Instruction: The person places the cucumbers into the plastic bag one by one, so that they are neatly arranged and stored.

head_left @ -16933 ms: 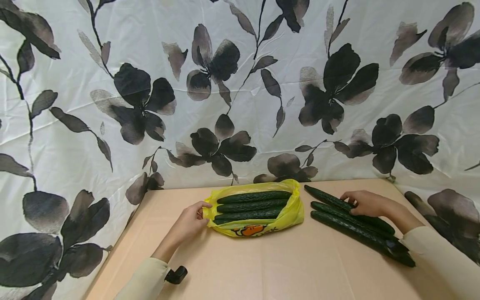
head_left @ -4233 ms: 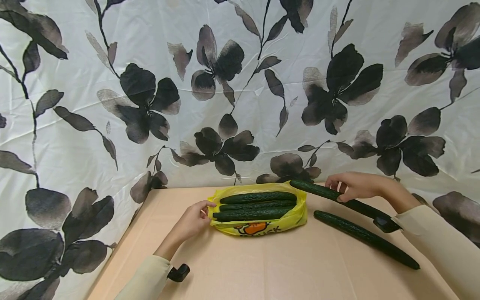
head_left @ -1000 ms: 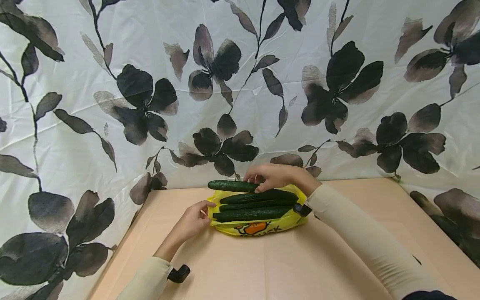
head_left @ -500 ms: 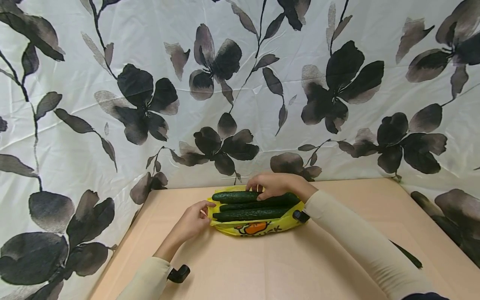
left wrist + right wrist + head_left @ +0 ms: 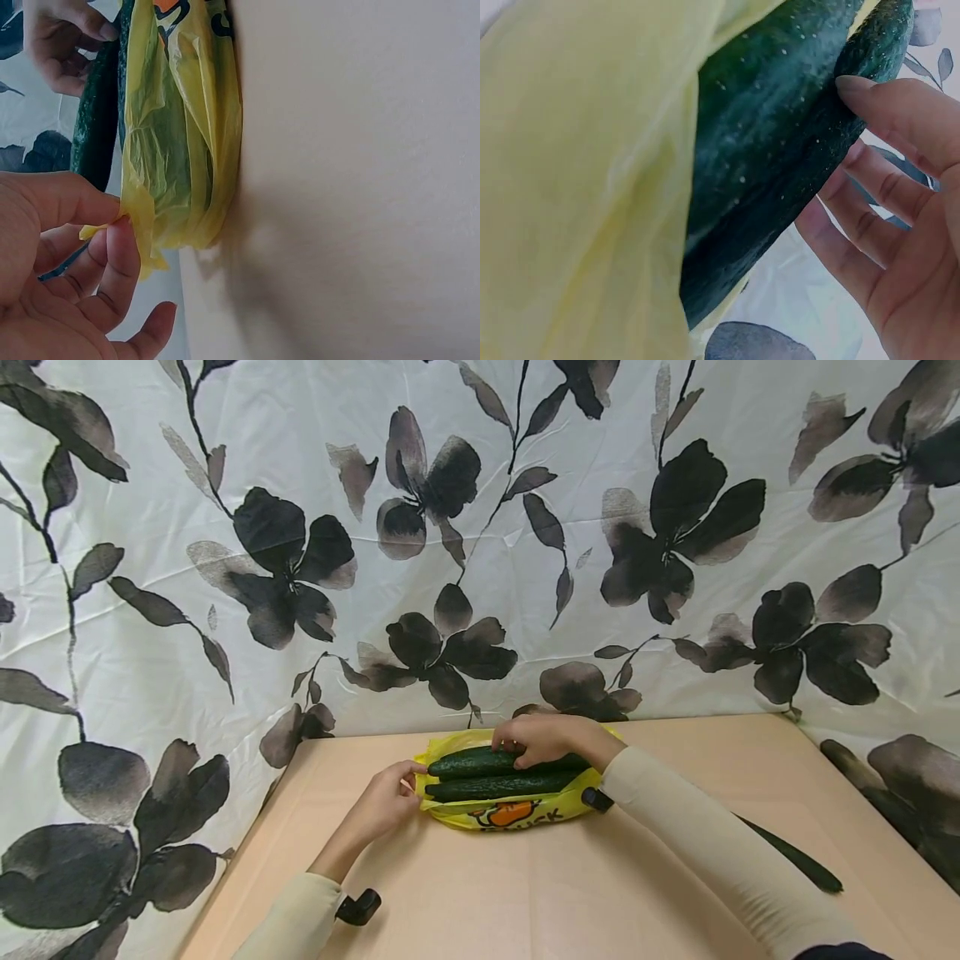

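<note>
A yellow plastic bag [image 5: 453, 817] with an orange print lies open on the table, several cucumbers inside. My left hand [image 5: 390, 802] pinches the bag's left rim between thumb and finger; the crumpled edge [image 5: 139, 217] shows in the left wrist view. Over the bag, my right hand [image 5: 543, 739] holds a cucumber [image 5: 465, 762] between thumb and fingers, low among the others. Another cucumber [image 5: 502, 789] lies along the front of the bag. In the right wrist view the thumb rests on the held cucumber [image 5: 810, 161]. The cucumbers behind it are mostly hidden in the head view.
One cucumber [image 5: 798, 858] lies on the table at the right, partly hidden by my right sleeve [image 5: 697, 827]. A floral cloth [image 5: 555, 593] hangs behind the pale table [image 5: 480, 902]. A black wrist camera [image 5: 360, 907] sits at my left cuff.
Several seconds ago my right hand picked up a cucumber at the right. It has carried it left over the bag and lowered it inside. My left hand has stayed at the rim.
</note>
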{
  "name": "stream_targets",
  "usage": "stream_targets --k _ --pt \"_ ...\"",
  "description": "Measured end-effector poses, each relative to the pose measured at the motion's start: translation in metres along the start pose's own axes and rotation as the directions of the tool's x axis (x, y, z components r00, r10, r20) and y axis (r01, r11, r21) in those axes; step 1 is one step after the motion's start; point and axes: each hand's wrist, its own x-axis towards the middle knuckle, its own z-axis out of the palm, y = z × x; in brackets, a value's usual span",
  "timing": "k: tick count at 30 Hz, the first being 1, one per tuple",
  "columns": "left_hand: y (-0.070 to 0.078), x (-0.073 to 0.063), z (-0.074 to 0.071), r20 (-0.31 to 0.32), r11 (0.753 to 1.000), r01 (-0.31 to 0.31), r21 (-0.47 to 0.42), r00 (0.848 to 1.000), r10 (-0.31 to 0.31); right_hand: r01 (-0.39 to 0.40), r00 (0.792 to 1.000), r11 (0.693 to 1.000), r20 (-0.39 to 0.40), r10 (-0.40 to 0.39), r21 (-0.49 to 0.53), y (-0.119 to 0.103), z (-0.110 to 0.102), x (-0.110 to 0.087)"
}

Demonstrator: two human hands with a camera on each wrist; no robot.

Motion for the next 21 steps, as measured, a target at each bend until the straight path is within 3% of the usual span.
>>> stream_targets --k 12,21 --pt "0.000 0.002 0.004 -0.016 1.000 0.010 0.003 1.000 -0.010 -0.021 0.999 0.999 0.036 0.022 -0.043 0.001 0.006 0.007" --pt "0.000 0.002 0.003 -0.016 1.000 0.015 -0.002 1.000 -0.015 -0.017 1.000 0.997 0.015 0.018 -0.075 0.008 0.011 0.005"
